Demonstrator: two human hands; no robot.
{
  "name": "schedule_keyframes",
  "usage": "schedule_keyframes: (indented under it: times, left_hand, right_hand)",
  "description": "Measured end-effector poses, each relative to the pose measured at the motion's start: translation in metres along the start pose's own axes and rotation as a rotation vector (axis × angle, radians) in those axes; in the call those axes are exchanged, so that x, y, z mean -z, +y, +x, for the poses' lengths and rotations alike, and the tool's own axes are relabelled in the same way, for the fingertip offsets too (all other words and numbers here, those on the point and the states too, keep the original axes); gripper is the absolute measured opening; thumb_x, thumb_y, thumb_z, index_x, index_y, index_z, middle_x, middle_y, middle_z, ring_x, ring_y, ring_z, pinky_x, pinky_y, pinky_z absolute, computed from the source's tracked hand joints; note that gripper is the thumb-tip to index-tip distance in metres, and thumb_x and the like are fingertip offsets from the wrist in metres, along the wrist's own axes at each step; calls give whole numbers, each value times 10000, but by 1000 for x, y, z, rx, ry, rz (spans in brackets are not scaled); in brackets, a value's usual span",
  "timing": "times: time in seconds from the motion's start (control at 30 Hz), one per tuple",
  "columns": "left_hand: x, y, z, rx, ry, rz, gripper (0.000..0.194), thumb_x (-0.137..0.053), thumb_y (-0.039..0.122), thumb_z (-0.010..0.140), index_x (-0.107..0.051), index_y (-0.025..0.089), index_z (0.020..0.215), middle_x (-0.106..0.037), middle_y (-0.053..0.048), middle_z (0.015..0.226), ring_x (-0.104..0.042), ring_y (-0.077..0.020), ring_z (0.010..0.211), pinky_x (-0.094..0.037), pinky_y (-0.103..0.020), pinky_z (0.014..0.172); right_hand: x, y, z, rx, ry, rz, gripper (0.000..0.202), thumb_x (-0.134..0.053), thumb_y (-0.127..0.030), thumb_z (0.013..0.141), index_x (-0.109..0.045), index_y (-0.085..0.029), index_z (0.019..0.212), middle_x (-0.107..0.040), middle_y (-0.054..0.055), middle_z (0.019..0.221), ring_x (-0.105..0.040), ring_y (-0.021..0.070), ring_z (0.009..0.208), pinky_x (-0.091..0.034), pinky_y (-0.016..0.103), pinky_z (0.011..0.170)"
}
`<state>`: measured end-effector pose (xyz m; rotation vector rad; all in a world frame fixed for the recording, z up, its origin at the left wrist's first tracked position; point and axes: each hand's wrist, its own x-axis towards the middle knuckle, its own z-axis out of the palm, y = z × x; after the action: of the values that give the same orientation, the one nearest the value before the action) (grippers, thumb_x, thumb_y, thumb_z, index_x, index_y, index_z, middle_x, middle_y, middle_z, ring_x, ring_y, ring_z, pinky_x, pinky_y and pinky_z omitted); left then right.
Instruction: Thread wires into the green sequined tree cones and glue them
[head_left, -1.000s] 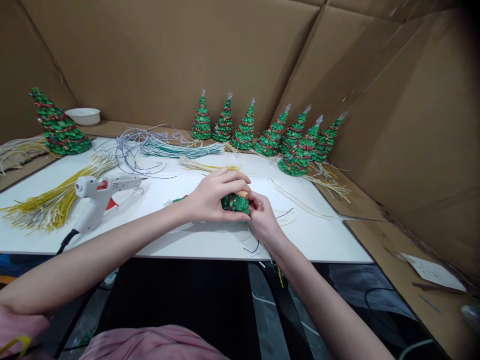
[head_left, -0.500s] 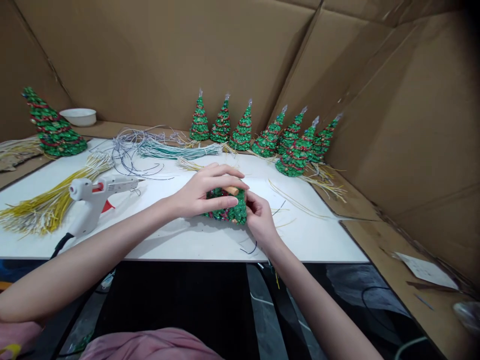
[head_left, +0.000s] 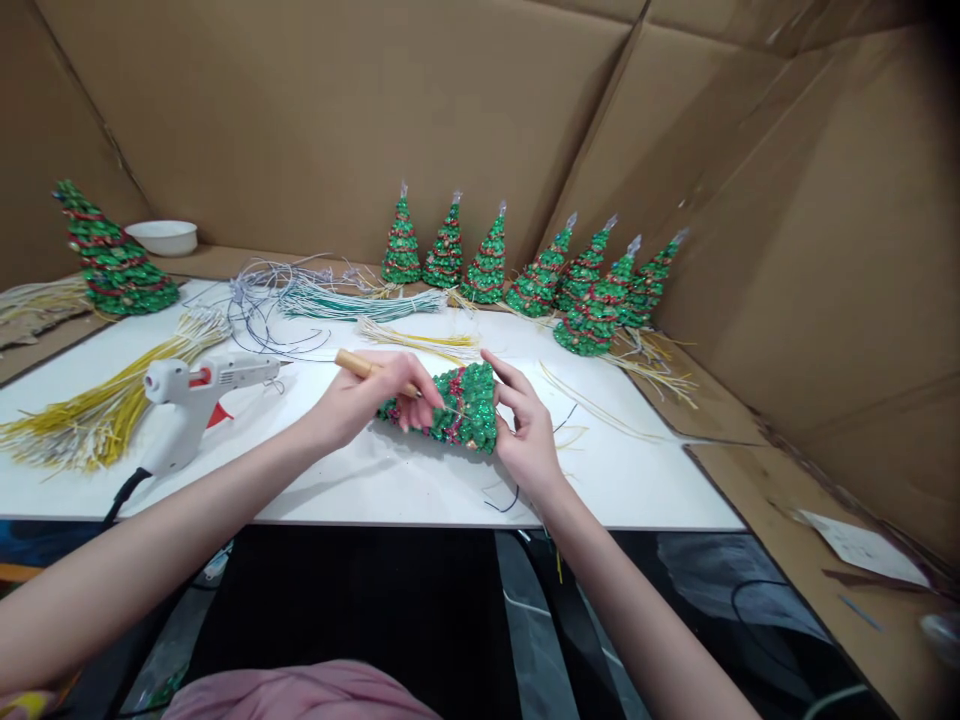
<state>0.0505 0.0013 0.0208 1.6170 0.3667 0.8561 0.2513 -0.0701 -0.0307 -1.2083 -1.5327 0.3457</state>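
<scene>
A small green Christmas tree [head_left: 474,395] with red garland lies on its side on the white board, its base turned to the right. My left hand [head_left: 379,390] is closed on a wooden-handled awl [head_left: 354,363], whose thin metal tip meets the tree's side. The fingers of that hand also cover the tree's narrow end. My right hand [head_left: 527,425] grips the tree at its base, with the thumb and fingers around the rim; the fingertips are partly hidden.
A white glue gun [head_left: 176,400] stands at left beside a bundle of yellow wires [head_left: 112,410]. Green and white wires [head_left: 360,303] lie behind my hands. Several finished trees [head_left: 491,262] line the back; another tree [head_left: 116,265] and a white bowl [head_left: 163,238] are at far left.
My left hand has turned and drawn back left from over the tree. The awl now points right, its tip against the tree's side. My right hand keeps hold of the base.
</scene>
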Motion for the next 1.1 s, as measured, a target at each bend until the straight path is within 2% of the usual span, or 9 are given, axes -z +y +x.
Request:
schedule_keyframes:
  times: [0.1, 0.17, 0.3, 0.47, 0.67, 0.83, 1.1]
  left_hand:
    - [-4, -8, 5, 22, -49, 18, 332, -795, 413, 733, -617, 142, 663, -635, -11, 609, -524, -86, 497, -394, -192, 448]
    - [-7, -9, 11, 23, -47, 1, 332, -796, 363, 740, -559, 150, 648, -585, 23, 559, -457, -57, 456, -327, -171, 416]
    - [-11, -12, 21, -9, -33, -131, 235, -759, 295, 777, -567, 189, 860, -536, 77, 532, -411, -42, 415, -284, -155, 396]
    - [-14, -20, 24, -68, 42, -199, 189, -709, 183, 769, -527, 165, 720, -515, 67, 568, -439, -29, 443, -261, -151, 396]
    - [-13, -25, 20, -86, 117, -153, 214, -707, 192, 768, -501, 174, 710, -514, 65, 555, -440, -38, 452, -251, -164, 399]
    - [-14, -24, 19, -79, 109, -123, 217, -702, 202, 759, -492, 178, 709, -536, 61, 590, -451, -35, 447, -281, -172, 399]
    - [-14, -24, 18, -90, 82, -102, 217, -707, 228, 776, -507, 179, 708, -557, 60, 528, -395, -27, 386, -278, -162, 373]
  right_hand:
    - [-1, 1, 1, -10, 0, 23, 272, -482, -44, 727, -663, -225, 819, -535, 72, 1445, -486, 236, 1343, -353, 456, 1128]
    - [-1, 1, 1, -29, -3, 40, 263, -497, -60, 742, -680, -228, 826, -542, 65, 1438, -493, 238, 1337, -357, 455, 1127]
    - [-2, 1, 2, -59, -19, 80, 284, -497, -69, 748, -706, -231, 854, -546, 63, 1426, -490, 242, 1337, -359, 459, 1128]
    - [-1, 2, 2, -85, -40, 122, 266, -528, -100, 779, -725, -232, 898, -537, 71, 1429, -481, 246, 1342, -358, 469, 1129]
    - [-1, 4, 2, -92, -40, 137, 265, -541, -110, 792, -732, -248, 913, -536, 51, 1437, -478, 249, 1349, -353, 475, 1135]
    - [-1, 5, 2, -83, -37, 128, 252, -548, -113, 797, -731, -247, 906, -544, 61, 1431, -480, 241, 1347, -356, 466, 1135]
    - [-1, 2, 2, -99, -37, 147, 246, -553, -119, 794, -740, -244, 894, -558, 56, 1420, -501, 237, 1330, -366, 450, 1132]
